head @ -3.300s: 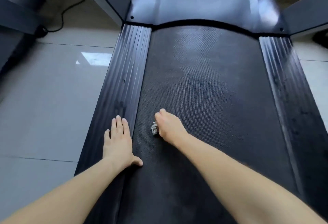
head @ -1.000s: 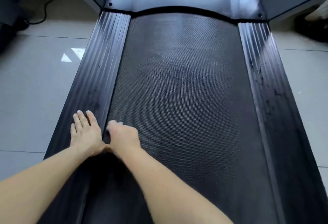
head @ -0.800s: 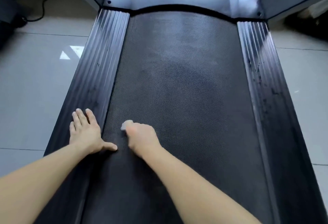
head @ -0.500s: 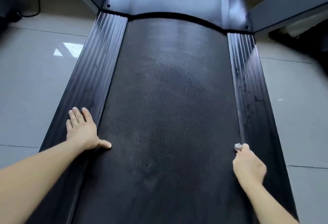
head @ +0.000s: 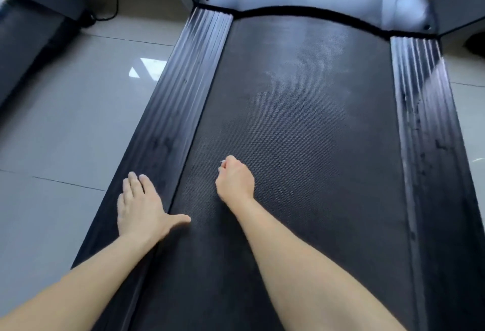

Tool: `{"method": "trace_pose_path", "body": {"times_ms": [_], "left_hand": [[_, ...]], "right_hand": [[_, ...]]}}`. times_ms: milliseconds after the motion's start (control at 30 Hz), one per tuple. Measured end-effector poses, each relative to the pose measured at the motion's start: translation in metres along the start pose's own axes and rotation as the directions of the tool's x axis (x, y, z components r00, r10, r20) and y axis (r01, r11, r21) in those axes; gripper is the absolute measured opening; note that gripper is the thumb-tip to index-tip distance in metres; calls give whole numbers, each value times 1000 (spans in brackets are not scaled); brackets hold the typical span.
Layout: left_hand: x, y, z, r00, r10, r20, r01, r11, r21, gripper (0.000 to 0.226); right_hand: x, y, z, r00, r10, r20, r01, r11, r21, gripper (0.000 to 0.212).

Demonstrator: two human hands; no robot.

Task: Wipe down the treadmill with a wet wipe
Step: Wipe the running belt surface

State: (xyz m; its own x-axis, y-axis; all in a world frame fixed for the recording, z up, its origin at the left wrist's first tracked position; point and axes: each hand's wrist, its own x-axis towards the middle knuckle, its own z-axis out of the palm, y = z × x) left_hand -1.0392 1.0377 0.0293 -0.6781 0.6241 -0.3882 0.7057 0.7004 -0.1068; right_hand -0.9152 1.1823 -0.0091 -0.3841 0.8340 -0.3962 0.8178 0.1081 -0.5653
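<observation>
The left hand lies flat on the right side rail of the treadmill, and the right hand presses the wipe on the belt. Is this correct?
Not quite. The head view shows the left hand flat on the left side rail, not the right one. The right hand does press the wet wipe on the belt.

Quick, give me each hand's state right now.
Left hand: open, flat on the left side rail, thumb on the belt.
Right hand: closed round the wet wipe, on the belt; only a sliver shows.
</observation>
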Motion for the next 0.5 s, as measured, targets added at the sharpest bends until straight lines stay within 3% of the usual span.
{"method": "trace_pose_path", "body": {"times_ms": [100,167,233,333,400,500], "left_hand": [[-14,-22,12,996,-27,80,24,999,40,165],[-10,-22,14,995,-35,93,29,998,63,167],[-7,-17,15,992,-41,116,30,995,93,168],[-8,-16,15,991,-59,120,44,991,125,169],[-6,-15,13,989,-77,128,59,988,142,169],[-6,-10,8,984,-99,149,78,987,141,169]], "right_hand": [[-14,-51,39,957,-223,184,251,957,-143,17],[-26,-57,50,894,-350,279,429,848,-312,21],[-28,-42,45,856,-425,294,515,745,-423,23],[-20,-1,12,905,-375,203,426,796,-430,22],[-16,38,-24,960,-260,103,278,858,-431,20],[-21,105,-76,995,-96,-4,80,857,-509,16]]}}
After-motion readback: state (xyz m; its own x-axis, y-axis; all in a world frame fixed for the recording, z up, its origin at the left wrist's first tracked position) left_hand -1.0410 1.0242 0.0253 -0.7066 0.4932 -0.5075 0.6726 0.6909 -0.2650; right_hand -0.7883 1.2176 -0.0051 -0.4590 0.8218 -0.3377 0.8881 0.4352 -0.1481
